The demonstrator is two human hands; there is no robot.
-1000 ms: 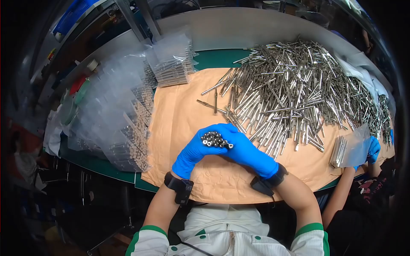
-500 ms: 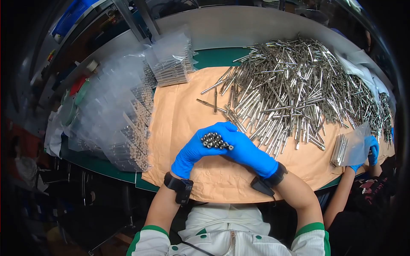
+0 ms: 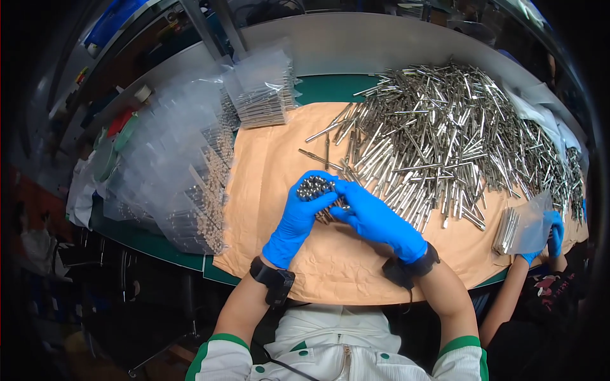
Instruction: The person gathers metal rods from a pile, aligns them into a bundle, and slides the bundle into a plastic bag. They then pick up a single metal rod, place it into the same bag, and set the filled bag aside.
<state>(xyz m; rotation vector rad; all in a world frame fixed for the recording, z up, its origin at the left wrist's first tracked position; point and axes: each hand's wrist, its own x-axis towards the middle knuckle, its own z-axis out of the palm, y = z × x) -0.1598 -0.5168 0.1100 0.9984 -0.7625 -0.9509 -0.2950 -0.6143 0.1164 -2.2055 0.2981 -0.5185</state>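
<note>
A bundle of shiny metal rods (image 3: pixel 314 187) is gathered in front of me, its round ends showing. My blue-gloved left hand (image 3: pixel 290 223) is wrapped round the bundle, thumb across the near side. From the right, my gloved right hand (image 3: pixel 376 220) closes against the same bundle, and one rod end (image 3: pixel 345 207) shows by its fingers. Beyond both hands lies a large loose heap of metal rods (image 3: pixel 438 127), some strays reaching toward my fingers. Brown paper (image 3: pixel 267 190) spreads under everything.
Clear bags of rods (image 3: pixel 171 171) pile up on the left, with another bagged stack (image 3: pixel 262 95) behind them. At the right, another person's gloved hand (image 3: pixel 555 232) holds a clear bag of rods (image 3: pixel 508 230). A grey panel (image 3: pixel 337 44) borders the table's back.
My hands have moved slightly up and away from me. The left thumb now crosses the bundle, whose sides show more, and the right hand has drawn a little to the right.
</note>
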